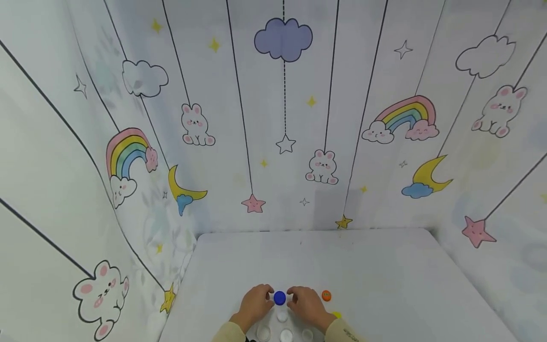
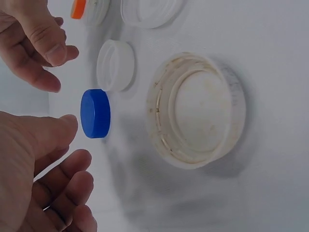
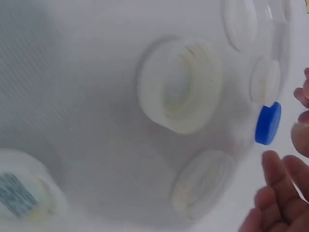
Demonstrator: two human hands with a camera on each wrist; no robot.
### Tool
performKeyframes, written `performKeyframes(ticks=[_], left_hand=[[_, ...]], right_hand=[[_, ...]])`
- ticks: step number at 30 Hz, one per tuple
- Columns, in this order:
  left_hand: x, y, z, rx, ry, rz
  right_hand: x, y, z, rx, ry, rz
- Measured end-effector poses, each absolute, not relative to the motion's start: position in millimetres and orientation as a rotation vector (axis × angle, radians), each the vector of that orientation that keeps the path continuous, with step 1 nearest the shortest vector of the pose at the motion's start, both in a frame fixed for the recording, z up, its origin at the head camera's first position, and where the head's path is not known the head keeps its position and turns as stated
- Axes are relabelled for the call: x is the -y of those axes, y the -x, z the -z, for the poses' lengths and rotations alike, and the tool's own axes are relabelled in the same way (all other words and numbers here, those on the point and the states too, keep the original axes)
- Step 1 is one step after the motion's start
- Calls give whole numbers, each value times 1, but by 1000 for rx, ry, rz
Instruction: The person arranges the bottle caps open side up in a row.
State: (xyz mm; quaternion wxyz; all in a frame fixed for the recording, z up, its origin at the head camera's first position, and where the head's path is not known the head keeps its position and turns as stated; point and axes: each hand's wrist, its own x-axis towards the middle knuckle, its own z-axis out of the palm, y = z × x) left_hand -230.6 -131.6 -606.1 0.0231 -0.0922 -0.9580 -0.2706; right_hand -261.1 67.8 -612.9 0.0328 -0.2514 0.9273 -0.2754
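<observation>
A round blue cap (image 1: 279,298) stands on the white tabletop between both hands. My left hand (image 1: 257,303) is at its left with fingers loosely bent; my right hand (image 1: 306,304) curves in from the right. Seen from the left wrist, a gap shows between the left fingertips (image 2: 71,124) and the ribbed side of the blue cap (image 2: 95,113). The right wrist view has the right hand (image 3: 282,195) just below the cap, holding nothing. A smaller white cap (image 2: 116,65) sits close to the blue one, on the near side.
Nearer the body lie several white lids, among them a large stained, hollow-side-up lid (image 2: 195,111) and a translucent lid (image 3: 203,183). An orange cap (image 1: 326,295) and a yellow piece (image 1: 336,314) are right of the right hand. A patterned curtain (image 1: 282,180) borders the table's back.
</observation>
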Motion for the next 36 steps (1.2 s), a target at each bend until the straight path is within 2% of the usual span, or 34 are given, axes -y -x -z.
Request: performKeyframes(ticks=[6, 13, 20, 36], left_hand=[[132, 238, 603, 3004, 290, 898], [134, 242, 610, 3056, 263, 924], [140, 250, 617, 3074, 285, 956], [144, 260, 623, 3053, 408, 1031]], right_hand=[[-63, 269, 601, -2759, 702, 775], [-58, 277, 606, -2714, 629, 717], [-55, 287, 607, -2729, 720, 726], [-50, 299, 610, -2682, 739, 756]])
